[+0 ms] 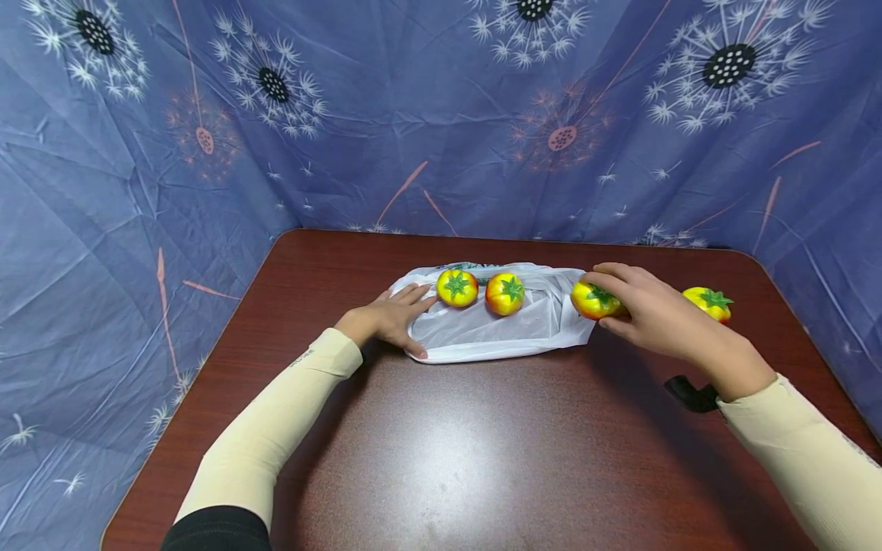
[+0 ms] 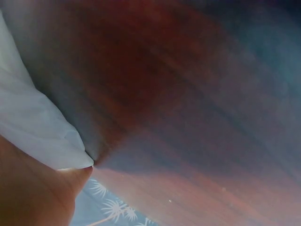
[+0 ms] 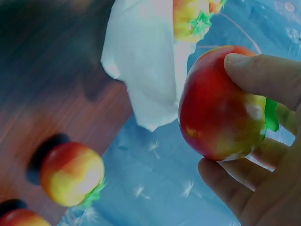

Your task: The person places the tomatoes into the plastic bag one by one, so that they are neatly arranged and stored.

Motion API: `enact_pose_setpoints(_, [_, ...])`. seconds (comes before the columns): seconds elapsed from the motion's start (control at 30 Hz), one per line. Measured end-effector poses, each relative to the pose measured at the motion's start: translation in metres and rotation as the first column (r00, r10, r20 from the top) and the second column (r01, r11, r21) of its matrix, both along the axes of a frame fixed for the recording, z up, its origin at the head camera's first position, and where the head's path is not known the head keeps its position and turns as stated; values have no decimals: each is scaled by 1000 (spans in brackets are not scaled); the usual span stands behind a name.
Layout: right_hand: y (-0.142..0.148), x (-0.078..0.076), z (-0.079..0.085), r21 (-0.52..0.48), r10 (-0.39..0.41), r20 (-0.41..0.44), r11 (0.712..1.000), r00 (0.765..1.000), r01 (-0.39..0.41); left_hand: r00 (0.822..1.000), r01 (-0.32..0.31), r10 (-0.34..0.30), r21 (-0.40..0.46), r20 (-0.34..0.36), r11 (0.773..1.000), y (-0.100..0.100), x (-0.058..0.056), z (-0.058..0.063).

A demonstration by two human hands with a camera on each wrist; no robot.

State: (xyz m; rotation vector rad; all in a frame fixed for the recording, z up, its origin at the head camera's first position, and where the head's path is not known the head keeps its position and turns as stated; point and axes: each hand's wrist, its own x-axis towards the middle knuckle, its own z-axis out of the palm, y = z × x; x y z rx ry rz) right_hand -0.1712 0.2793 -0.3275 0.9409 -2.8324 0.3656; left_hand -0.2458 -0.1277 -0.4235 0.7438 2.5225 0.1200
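Pale sleeves (image 1: 792, 459) enter the head view at lower left and lower right, above a brown table (image 1: 427, 428) whose far edge meets blue cloth (image 1: 386, 115) just above the middle; wood stretches from a white bag (image 1: 475, 333) down to the bottom of the frame. Right of centre, one fruit (image 1: 586, 301) sits between thumb and fingers of the right hand (image 1: 658, 310), back of the hand up, at the bag's right end. Two more fruits (image 1: 457, 288) lie on the bag beside the left hand (image 1: 396, 317), spread at its left end.

Left wrist view: the bag runs down the left edge, bare skin (image 2: 37, 193) below; I cannot tell how the fingers lie.

Right wrist view: the held fruit is right of centre, thumb pressing above, fingers beneath; two loose fruits (image 3: 70, 172) rest at lower left
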Motion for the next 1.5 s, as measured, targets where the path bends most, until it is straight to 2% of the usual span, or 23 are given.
enact_pose_setpoints(0.2, [-19, -15, -2, 48, 63, 40, 997, 997, -65, 1000, -4, 4, 10, 3, 1000, 0, 2, 1])
enact_pose_setpoints(0.37, [-31, -25, -13, 91, 65, 110, 993, 992, -76, 1000, 2, -2, 15, 11, 1000, 1, 2, 1])
enact_pose_setpoints(0.5, [-37, -32, -24, 93, 74, 131, 992, 989, -87, 1000, -1, 1, 10, 1, 1000, 1, 3, 2])
enact_pose_setpoints(0.93, [-47, -44, -57, 96, 118, 86, 987, 989, -126, 1000, -6, 6, 11, -2, 1000, 1, 3, 2])
enact_pose_setpoints(1.5, [-56, -52, -68, 106, 71, 60, 991, 996, -77, 1000, -1, 1, 3, -12, 1000, 1, 3, 2])
